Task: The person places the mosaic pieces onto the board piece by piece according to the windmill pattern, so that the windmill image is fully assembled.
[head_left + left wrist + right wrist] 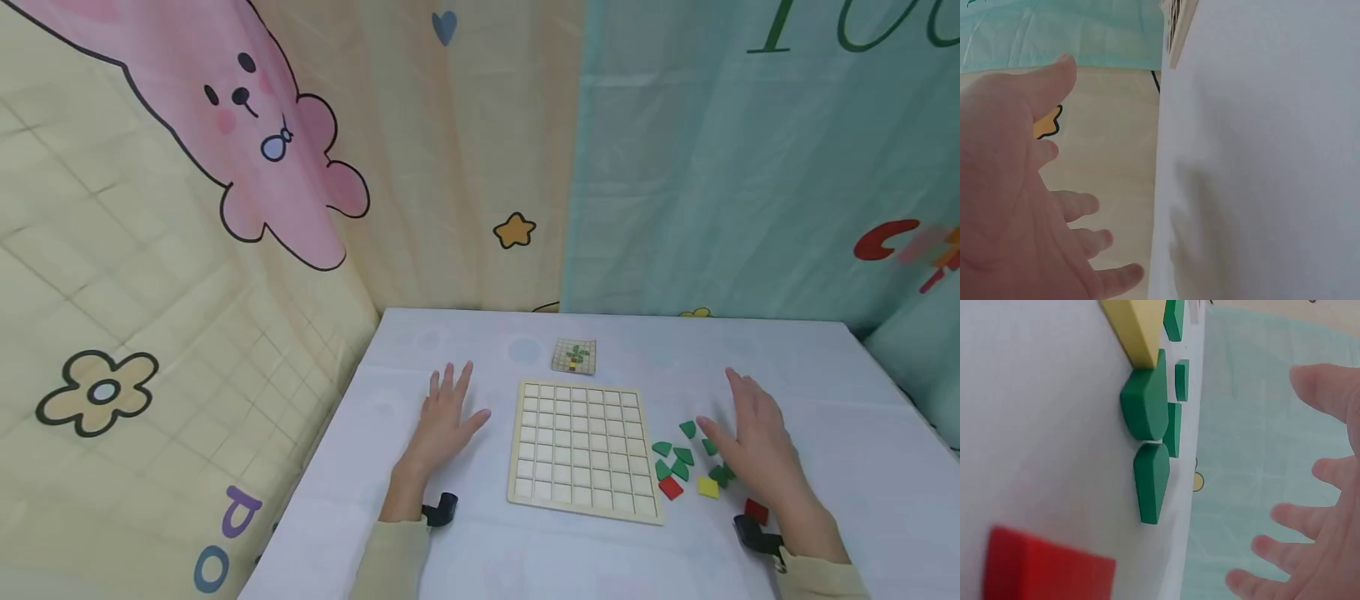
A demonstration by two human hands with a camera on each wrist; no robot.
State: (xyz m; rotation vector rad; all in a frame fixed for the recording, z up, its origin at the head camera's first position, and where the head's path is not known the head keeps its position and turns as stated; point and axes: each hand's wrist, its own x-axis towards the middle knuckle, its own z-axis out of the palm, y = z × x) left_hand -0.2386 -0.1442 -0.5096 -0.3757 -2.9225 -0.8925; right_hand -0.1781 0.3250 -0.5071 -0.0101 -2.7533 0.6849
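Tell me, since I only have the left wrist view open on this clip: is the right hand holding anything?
Observer: No, the right hand has its fingers spread apart and holds nothing.
Operator: What lies near it?
Observer: Loose green pieces, to the right of the gridded board in the head view.
Operator: Anything beyond that board, on the far side from the person?
Observer: Yes, a small card with a green, yellow and red picture on it.

Head feed: I read bright, diffuse light across the white cloth-covered table (467, 562). Wrist feeds dimmer, greyer. The bare left hand (1013, 194) throws a soft-edged shadow (1210, 219) on the table; right-wrist feed blurs the flat, angular red block (1054, 570) there.
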